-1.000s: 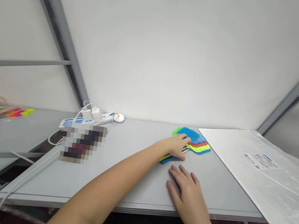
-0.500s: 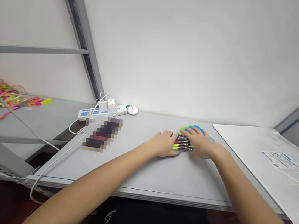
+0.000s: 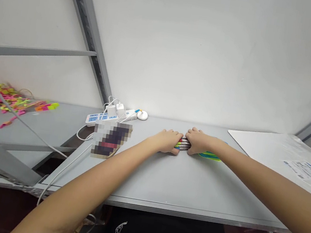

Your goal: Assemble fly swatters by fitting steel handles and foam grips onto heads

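Observation:
A bundle of thin metal rods (image 3: 184,144) with coloured ends lies on the grey shelf top, spanning both hands. My left hand (image 3: 167,140) is closed around the left end, where bits of red, yellow-green and blue show by the fingers. Close beside it, my right hand (image 3: 199,142) wraps the rods from above, fingers bent over them. Blue and green flat parts (image 3: 210,155) stick out to the right from beneath my right hand and wrist. Only a short stretch of bare metal shows between the hands.
A pixelated dark object (image 3: 112,141) lies left, before a white power strip (image 3: 93,118) with plugs and cables. A round white device (image 3: 142,115) stands by the wall. A plastic-wrapped white panel (image 3: 269,146) lies right. Pink and yellow pieces (image 3: 7,101) are heaped far left.
My hands have come closer together. The right one has slid left along the rods and now curls round them, where it lay flatter before. The view has shifted slightly.

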Demonstrator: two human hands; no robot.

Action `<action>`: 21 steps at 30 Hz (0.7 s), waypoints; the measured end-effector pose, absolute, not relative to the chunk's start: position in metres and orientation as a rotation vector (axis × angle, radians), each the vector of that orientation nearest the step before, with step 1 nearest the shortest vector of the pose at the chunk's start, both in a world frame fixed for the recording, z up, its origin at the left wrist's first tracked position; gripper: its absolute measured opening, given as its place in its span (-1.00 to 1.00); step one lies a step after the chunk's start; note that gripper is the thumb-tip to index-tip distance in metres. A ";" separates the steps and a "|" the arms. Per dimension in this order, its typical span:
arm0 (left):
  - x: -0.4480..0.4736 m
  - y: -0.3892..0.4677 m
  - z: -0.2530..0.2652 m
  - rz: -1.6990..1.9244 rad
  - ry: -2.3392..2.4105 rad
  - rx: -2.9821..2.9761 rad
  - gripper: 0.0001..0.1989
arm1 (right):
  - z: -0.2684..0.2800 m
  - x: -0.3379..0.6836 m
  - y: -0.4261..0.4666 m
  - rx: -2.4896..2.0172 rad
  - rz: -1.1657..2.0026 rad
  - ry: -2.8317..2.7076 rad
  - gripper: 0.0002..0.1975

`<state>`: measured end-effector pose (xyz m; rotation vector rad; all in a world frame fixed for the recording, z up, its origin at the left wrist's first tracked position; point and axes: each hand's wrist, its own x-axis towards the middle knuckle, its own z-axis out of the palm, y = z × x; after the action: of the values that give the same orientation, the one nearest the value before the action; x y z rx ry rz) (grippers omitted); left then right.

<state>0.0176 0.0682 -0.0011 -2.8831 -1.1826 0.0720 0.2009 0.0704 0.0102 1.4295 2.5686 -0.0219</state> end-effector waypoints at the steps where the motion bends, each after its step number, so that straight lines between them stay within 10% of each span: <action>1: 0.017 0.072 -0.001 0.081 -1.223 -2.849 -0.62 | 0.009 0.197 0.078 1.432 -0.026 2.564 -0.70; 21: -0.017 0.127 -0.029 -0.345 -1.739 -2.433 -0.55 | 0.005 0.139 0.168 1.288 0.014 2.752 -0.71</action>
<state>-0.0173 0.1265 -0.0287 -2.4327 -1.7392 -0.3446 0.1391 0.1681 0.0046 1.2876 2.7519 0.0137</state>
